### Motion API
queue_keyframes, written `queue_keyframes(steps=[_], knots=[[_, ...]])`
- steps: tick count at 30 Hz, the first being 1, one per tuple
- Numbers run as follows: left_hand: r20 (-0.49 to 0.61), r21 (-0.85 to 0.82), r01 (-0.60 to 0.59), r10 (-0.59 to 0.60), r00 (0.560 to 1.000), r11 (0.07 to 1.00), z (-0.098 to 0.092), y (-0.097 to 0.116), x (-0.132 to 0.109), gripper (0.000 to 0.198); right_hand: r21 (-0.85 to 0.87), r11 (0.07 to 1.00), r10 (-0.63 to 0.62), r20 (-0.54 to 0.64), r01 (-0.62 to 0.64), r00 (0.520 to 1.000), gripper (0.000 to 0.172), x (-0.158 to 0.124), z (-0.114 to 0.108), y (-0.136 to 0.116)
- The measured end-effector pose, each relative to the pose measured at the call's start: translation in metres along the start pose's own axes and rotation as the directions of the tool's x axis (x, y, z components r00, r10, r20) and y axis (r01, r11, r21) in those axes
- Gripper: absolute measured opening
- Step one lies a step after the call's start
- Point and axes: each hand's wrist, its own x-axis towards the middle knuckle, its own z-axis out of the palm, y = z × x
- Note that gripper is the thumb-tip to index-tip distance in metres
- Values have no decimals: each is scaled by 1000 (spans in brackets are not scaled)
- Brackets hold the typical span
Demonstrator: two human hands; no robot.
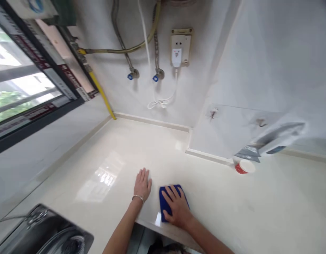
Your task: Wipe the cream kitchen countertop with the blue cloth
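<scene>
On the cream countertop (157, 144) my left hand (142, 184) lies flat, fingers stretched out, with nothing in it and a bracelet at the wrist. To its right, near the front edge, my right hand (177, 208) presses down on a folded dark blue cloth (165, 201). Its fingers are spread over the cloth and the thumb rests along the cloth's left side. Part of the cloth is hidden under the palm.
A metal sink (28, 236) with a dish in it is at the lower left. A red and white paper cup (245, 167) stands by the right wall near a plastic packet (249, 153). Hoses, blue-handled valves (155, 77) and a plugged socket (181, 46) are on the back wall.
</scene>
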Motion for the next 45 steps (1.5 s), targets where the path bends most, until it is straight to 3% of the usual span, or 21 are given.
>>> queue_keyframes(steps=[3,6,7,9,11,13,17,20,24,30,37,39,41,43,45], knots=[[61,-18,13,-12,998,1000,-23,-31,-30,50,-41,996,-72,30,73,997,86,-56,4,26],[25,-9,205,-205,978,979,-65,-82,-83,49,-88,985,-145,59,150,988,88,-97,9,52],[-15,-6,309,-310,951,951,-80,-101,-102,52,-101,982,-153,69,160,986,89,-104,11,57],[-118,-24,531,-530,839,847,-106,-135,-137,59,-118,979,-156,85,165,984,93,-105,15,58],[-193,-84,697,-698,689,712,-119,-161,-162,65,-120,976,-167,105,180,980,95,-89,18,47],[-209,-168,778,-793,572,605,-116,-174,-174,67,-109,969,-208,138,224,968,95,-57,23,25],[-168,-353,809,-882,440,470,-84,-178,-174,71,-101,949,-277,191,300,942,90,30,36,-32],[-143,-458,797,-918,370,393,-65,-175,-174,74,-90,922,-345,247,376,905,88,97,50,-77],[-150,-532,756,-921,359,381,-60,-170,-180,74,-83,889,-416,267,451,869,84,168,73,-134],[-166,-617,683,-912,375,392,-61,-159,-180,77,-149,878,-414,241,455,878,74,248,104,-212],[-173,-666,648,-921,348,370,-62,-153,-179,73,-203,899,-358,168,387,919,69,353,132,-260],[-176,-674,641,-923,343,367,-61,-153,-179,72,-182,907,-354,155,379,922,68,364,134,-261],[-179,-684,633,-924,337,363,-61,-153,-179,71,-141,898,-396,153,417,905,68,357,133,-260],[-181,-696,623,-927,328,357,-60,-153,-179,70,-84,868,-472,166,489,866,68,334,131,-257],[-183,-712,610,-930,317,348,-58,-154,-179,69,-12,811,-572,197,585,797,71,302,127,-251]])
